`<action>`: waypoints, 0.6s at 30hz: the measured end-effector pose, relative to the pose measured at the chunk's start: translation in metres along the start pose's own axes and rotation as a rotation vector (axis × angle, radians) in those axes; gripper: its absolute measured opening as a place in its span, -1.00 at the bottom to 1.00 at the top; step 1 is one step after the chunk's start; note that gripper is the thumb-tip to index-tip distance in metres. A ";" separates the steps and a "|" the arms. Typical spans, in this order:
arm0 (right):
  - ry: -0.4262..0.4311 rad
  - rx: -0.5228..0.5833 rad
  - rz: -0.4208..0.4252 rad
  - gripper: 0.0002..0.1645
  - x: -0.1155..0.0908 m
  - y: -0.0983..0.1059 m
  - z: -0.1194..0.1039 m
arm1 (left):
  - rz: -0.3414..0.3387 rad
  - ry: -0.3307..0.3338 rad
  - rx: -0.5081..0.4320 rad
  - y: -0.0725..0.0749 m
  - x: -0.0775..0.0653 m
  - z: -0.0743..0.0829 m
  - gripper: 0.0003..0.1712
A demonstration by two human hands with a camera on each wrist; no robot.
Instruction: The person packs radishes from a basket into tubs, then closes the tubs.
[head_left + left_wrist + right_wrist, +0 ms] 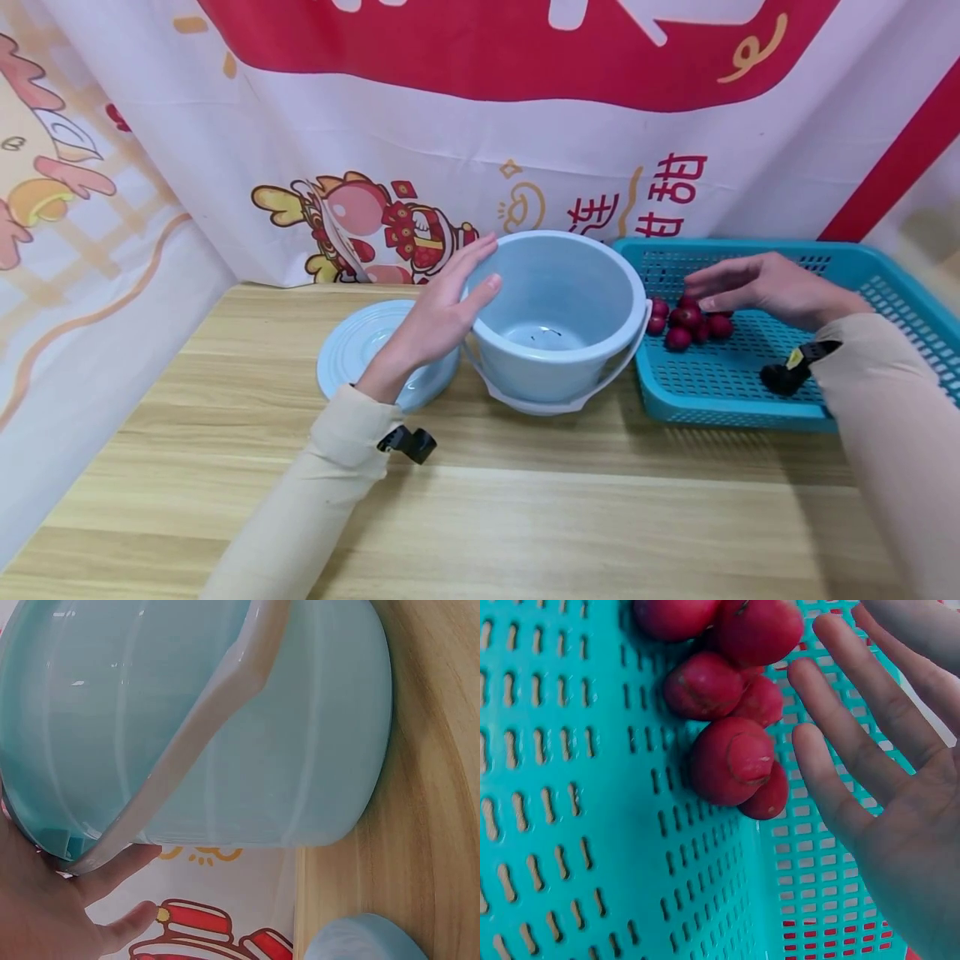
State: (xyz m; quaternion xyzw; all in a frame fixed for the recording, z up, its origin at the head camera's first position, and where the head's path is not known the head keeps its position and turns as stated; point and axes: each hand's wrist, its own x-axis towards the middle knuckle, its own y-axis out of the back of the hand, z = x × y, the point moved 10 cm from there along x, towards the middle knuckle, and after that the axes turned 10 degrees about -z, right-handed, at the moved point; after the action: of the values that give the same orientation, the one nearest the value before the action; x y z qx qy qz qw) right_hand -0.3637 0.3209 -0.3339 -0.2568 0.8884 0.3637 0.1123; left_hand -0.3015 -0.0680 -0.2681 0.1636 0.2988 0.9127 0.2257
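Note:
A light blue bucket (525, 375) stands upright, its pale handle (187, 746) hanging down the near side. My left hand (438, 312) rests against its left rim, fingers fairly straight. A few small dark marks show on the bucket's bottom. Right of it is a teal perforated basket (705, 414). Several small, round, red radish-like vegetables (678, 337) lie clustered in its left part. Over them my right hand (780, 287) hovers with fingers extended. In the right wrist view the fingers are spread beside the radish-like vegetables (731, 761), with nothing held.
A round light blue lid (360, 342) lies on the wooden table (525, 517), left of the bucket and partly behind my left forearm. A printed white and red cloth (420, 117) hangs behind. Small black cameras are strapped to both wrists.

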 end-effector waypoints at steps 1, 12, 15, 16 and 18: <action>-0.004 0.000 -0.008 -0.15 0.001 -0.001 0.001 | 0.000 -0.001 -0.003 0.000 0.000 0.000 -0.28; -0.053 -0.041 -0.063 -0.22 0.009 -0.008 0.009 | -0.028 -0.006 -0.025 -0.001 -0.002 0.000 -0.28; -0.063 -0.078 -0.068 -0.20 0.010 -0.008 0.009 | -0.036 -0.010 -0.027 -0.002 -0.002 0.000 -0.28; -0.065 -0.085 -0.069 -0.19 0.010 -0.009 0.009 | -0.038 -0.011 -0.026 -0.002 -0.002 0.000 -0.28; -0.065 -0.099 -0.071 -0.18 0.010 -0.009 0.008 | -0.040 -0.011 -0.025 -0.001 -0.002 0.000 -0.28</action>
State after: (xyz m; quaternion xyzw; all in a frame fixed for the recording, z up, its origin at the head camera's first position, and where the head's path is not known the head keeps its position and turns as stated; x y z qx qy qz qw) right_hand -0.3673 0.3178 -0.3488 -0.2812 0.8555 0.4112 0.1412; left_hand -0.2992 -0.0681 -0.2691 0.1598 0.2893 0.9107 0.2477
